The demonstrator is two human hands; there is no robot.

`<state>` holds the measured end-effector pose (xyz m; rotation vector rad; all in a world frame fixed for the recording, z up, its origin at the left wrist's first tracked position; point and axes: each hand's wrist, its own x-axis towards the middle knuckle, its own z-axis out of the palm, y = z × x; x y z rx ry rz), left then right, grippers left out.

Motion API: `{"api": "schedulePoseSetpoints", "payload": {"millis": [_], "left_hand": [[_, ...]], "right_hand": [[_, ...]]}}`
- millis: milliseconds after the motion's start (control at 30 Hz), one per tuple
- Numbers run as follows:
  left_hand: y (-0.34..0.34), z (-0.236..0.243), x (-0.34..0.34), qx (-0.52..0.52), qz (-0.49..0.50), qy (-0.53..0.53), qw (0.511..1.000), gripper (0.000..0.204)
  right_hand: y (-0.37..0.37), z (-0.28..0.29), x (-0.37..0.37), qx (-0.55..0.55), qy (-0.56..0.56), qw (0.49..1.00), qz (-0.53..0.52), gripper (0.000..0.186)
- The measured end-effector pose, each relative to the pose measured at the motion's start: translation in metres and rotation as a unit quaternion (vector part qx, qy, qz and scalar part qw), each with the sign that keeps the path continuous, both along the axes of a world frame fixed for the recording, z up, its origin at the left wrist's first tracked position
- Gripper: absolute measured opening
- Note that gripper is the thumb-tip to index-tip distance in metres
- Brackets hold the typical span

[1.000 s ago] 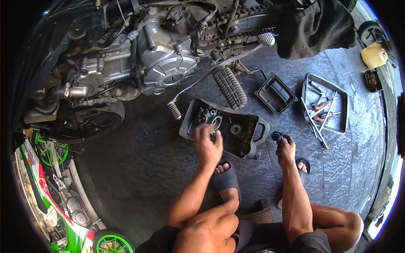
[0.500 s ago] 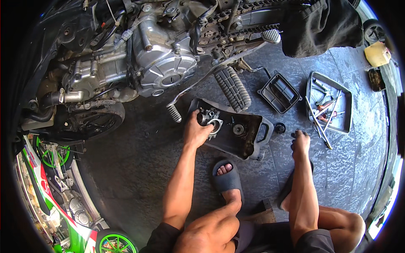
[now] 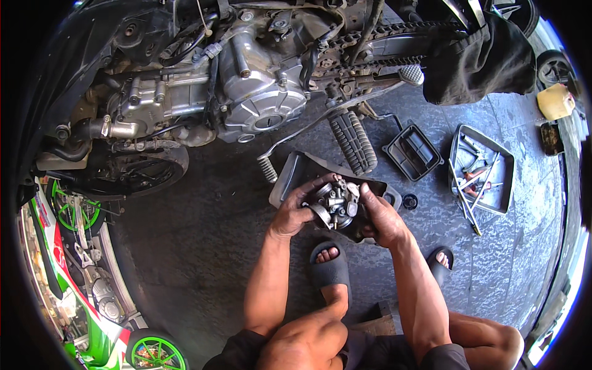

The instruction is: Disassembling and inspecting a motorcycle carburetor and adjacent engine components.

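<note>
A metal carburetor (image 3: 335,206) is held up between my two hands over a dark cut-open plastic container (image 3: 285,179). My left hand (image 3: 292,213) grips its round-mouthed side, fingers along the top and thumb near the ring. From the other side my right hand (image 3: 385,219) closes on it, thumb on the upper part and the other fingers mostly hidden below. The carburetor and my hands cover most of the container's inside. A small black round part (image 3: 409,201) lies on the floor just right of the container.
A motorcycle engine (image 3: 265,105) spans the top, its gear lever (image 3: 267,168) and footpeg (image 3: 353,142) reaching toward the container. To the right lie a black rectangular housing (image 3: 412,151) and a tool tray (image 3: 507,197) with screwdrivers and pliers. Another motorcycle (image 3: 102,330) stands lower left.
The carburetor has risen out of the container in my left hand. My right hand has come from the right, near the tool tray, and taken hold of it too. The view has shifted slightly.
</note>
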<state>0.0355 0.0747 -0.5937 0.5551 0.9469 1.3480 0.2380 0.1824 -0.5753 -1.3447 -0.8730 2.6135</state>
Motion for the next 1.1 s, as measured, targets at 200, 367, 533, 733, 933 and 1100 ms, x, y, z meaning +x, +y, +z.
{"api": "schedulePoseSetpoints", "payload": {"millis": [200,367,533,733,933,1100], "left_hand": [[0.005,-0.010,0.001,0.035,0.060,0.086,0.994,0.079],[0.004,-0.023,0.018,-0.069,0.138,-0.002,0.988,0.054],[0.019,-0.025,0.057,-0.174,0.246,-0.133,0.944,0.056],[0.004,-0.061,0.040,-0.151,0.264,-0.276,0.912,0.050],[0.008,-0.060,0.034,-0.123,0.321,-0.233,0.910,0.042],[0.007,-0.036,0.036,-0.102,0.363,-0.018,0.926,0.031]], "right_hand": [[-0.007,-0.006,0.009,-0.026,0.074,0.995,-0.058,0.071],[-0.026,-0.010,-0.003,0.141,-0.009,0.979,-0.144,0.070],[-0.054,-0.006,-0.013,0.400,-0.173,0.898,-0.056,0.073],[-0.040,0.018,0.000,0.340,-0.094,0.936,0.019,0.057],[-0.021,0.005,0.034,0.108,-0.158,0.981,0.001,0.033],[-0.020,0.053,0.019,0.294,-0.165,0.938,0.083,0.033]]}}
